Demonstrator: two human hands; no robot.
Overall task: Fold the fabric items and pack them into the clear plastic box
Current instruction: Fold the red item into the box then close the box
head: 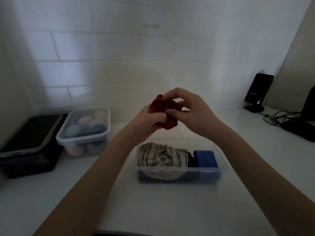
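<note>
**Head view: red cloth held in both hands above the box**

Head cam looks down on a white counter (170, 210) w/ a tiled wall (119, 48) behind. At far left we see a dark bin (29, 160) w/ a dark lid. Next to it, a lidded clear tub (83, 132) holds pastel balls. Front centre sits the clear plastic box (180, 174), open-topped, and in it, left to right: a striped cloth (162, 159) bunched and spilling toward the front wall, a dark item (191, 161) we can't ID, and a blue folded piece (205, 158) at the right end. At far right, a black device (258, 92) on a stand, w/ cables (276, 118) nearby.

Above and just behind the box, we see both hands up off the counter w/ a crumpled red cloth (162, 108) between them. The left hand (146, 123) has its fingers curled round the lower part. The right hand (192, 108) pinches the top edge w/ thumb and fingertips. The red cloth isn't touching the box.
</note>
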